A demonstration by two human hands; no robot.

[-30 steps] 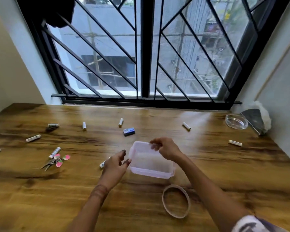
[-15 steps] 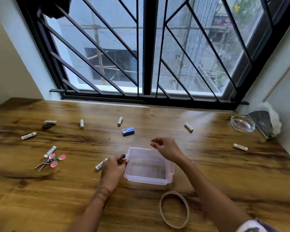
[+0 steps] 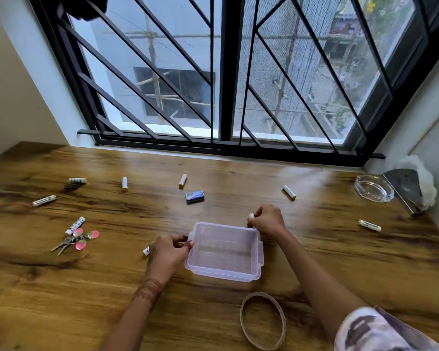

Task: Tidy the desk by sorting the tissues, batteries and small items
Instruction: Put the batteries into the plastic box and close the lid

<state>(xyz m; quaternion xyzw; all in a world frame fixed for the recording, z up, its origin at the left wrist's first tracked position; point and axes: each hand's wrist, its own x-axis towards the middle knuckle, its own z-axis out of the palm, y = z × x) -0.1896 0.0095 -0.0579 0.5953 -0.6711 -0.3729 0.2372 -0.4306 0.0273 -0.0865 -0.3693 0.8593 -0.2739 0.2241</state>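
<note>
Nearest, flat on the glossy wood-grain desk [image 3: 61, 300]: a thin tan oval ring [image 3: 261, 294]. Just beyond, a clear plastic container [image 3: 224, 259], rounded-rectangular, lidless, with clip tabs at its sides. Left hand [image 3: 166, 253] curled at the left rim, pinching a tab; a white battery end [image 3: 146, 250] peeking out beside the knuckles. Right hand [image 3: 268, 220] at the far right corner, fingertips pinched round a small white battery [image 3: 251, 216]. Leftward, metal keys [image 3: 66, 243] with pink fobs. Farther back, scattered cylindrical batteries [image 3: 182, 180], a small blue box [image 3: 195, 196], a glass ashtray [image 3: 373, 191], fluffy white tissue [image 3: 427, 188] behind a grey metal holder [image 3: 403, 186].
</note>
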